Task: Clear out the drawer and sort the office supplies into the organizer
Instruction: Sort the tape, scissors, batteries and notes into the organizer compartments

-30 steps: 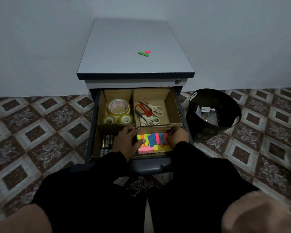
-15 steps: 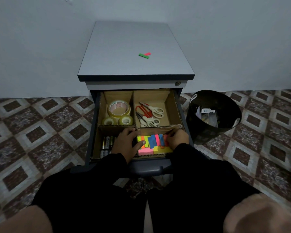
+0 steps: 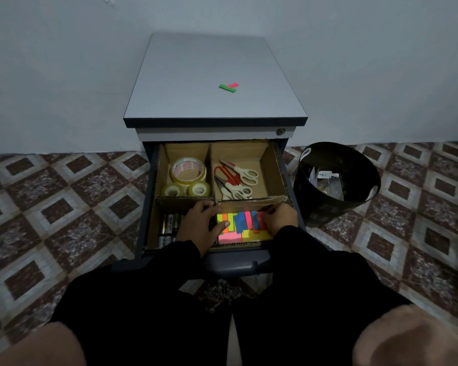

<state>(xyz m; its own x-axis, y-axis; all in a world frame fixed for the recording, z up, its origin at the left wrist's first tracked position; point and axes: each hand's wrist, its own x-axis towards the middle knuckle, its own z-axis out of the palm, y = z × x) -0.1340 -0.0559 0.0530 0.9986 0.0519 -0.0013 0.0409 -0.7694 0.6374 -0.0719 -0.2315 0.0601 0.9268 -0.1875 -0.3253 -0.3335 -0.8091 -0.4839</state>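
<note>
**Both hands in the sticky-note bay; loose flags are the risk**

From my remote seat, the biggest thing ahead of the hands is the cabinet [image 3: 214, 80], its grey top carrying two stray flags [image 3: 228, 87], one green and one red, well beyond my reach line. To the right of the right hand stands the black bin [image 3: 336, 178] with scraps inside. Below the cabinet top, the drawer [image 3: 146, 207] is pulled out and lined with the cardboard organizer [image 3: 275, 165], split into four bays.

Beyond the left hand sit the tape rolls [image 3: 188, 171]; beyond the right hand lie the scissors [image 3: 236, 178]. Just left of the left hand are the batteries [image 3: 169, 224].

Between the two hands lie the sticky notes [image 3: 242, 224], in the near right bay. My left hand [image 3: 200, 224] is a relaxed, spread grip, thumb resting on the notes' left edge. My right hand [image 3: 282, 220] curls over the right end of the row; whether that grip pinches a flag I cannot tell, the fingertips being hidden.

As I judge it, the narrow flags could fan or slip if squeezed unevenly, and the bent divider beyond the right hand could buckle if knuckles press it.
</note>
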